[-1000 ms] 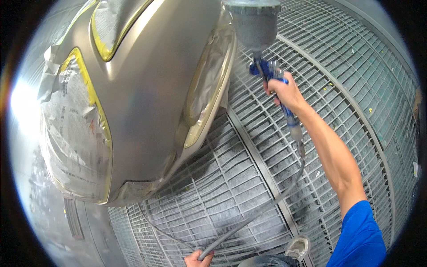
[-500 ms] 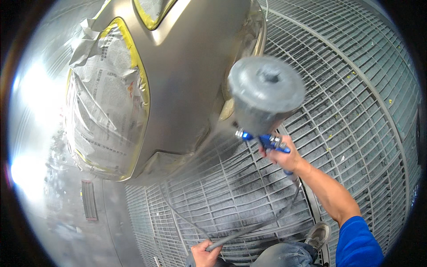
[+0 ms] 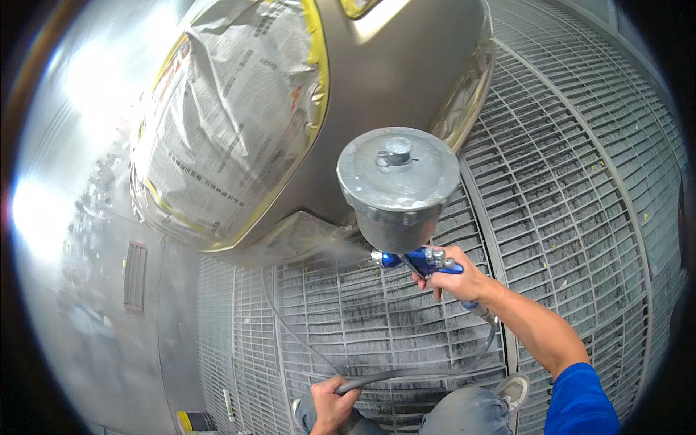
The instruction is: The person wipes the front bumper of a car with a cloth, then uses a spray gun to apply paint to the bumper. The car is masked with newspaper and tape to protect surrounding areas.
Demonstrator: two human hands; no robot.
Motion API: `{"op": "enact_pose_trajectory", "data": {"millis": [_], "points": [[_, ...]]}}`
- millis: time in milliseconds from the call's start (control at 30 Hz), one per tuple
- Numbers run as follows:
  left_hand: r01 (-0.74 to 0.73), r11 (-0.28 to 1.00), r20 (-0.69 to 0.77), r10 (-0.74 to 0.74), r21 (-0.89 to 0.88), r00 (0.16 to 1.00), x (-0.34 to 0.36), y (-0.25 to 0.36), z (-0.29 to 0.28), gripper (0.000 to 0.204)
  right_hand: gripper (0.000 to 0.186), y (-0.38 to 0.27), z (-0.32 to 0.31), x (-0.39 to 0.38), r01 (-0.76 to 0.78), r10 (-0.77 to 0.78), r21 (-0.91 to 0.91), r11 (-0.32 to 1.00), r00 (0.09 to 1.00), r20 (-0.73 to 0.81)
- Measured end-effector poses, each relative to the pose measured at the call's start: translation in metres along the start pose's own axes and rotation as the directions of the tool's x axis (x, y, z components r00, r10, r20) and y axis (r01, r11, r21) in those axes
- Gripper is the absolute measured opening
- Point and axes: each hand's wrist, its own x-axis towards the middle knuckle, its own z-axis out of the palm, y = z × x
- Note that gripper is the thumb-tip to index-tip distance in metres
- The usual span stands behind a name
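Note:
My right hand [image 3: 458,274] is closed around the handle of a blue spray gun [image 3: 420,261]. On top of the gun sits a large grey lidded paint cup [image 3: 399,174], a little tilted. The nozzle faces left, and a faint mist hangs in front of it near the lower edge of a silver-grey vehicle body panel [image 3: 377,87]. Low in the view, my left hand [image 3: 332,400] grips a grey air hose [image 3: 406,373], which loops across to the gun's handle. The cup hides part of the panel behind it.
Newspaper [image 3: 232,123] edged with yellow tape [image 3: 319,65] covers an opening in the body. Metal floor grating [image 3: 565,217] lies under my feet. At left stands a bright, shiny wall [image 3: 87,239] with a vent [image 3: 135,275]. A container [image 3: 196,422] sits at lower left.
The spray gun has moved down and slightly left in the view, away from the panel's edge. The view has shifted, so the vehicle body appears farther right. Both grips are kept.

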Motion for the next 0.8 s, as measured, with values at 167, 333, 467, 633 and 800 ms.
{"op": "enact_pose_trajectory", "data": {"millis": [167,333,467,633,800], "points": [[0.014,0.998,-0.020,-0.015,-0.059,1.000,-0.003,0.004,-0.006,0.023,0.034,-0.024,-0.002,0.002,0.212,-0.262,-0.220,0.952,0.937,-0.231],[-0.037,0.998,-0.027,0.036,-0.051,0.999,0.004,0.019,0.002,0.024,0.032,-0.086,-0.058,-0.023,0.097,-0.249,-0.385,0.918,0.896,-0.367],[-0.125,0.991,0.004,0.125,-0.055,0.992,0.006,0.026,0.020,0.026,0.015,-0.150,-0.099,-0.035,0.107,-0.352,-0.474,0.874,0.812,-0.466],[-0.182,0.976,0.060,0.190,-0.116,0.980,0.008,0.058,0.022,0.025,0.019,-0.221,-0.128,-0.034,0.066,-0.539,-0.661,0.747,0.643,-0.544],[0.043,0.972,0.039,-0.035,-0.229,0.999,0.007,0.057,0.010,0.022,0.019,-0.234,-0.083,-0.033,-0.035,-0.381,-0.651,0.758,0.787,-0.486]]}}
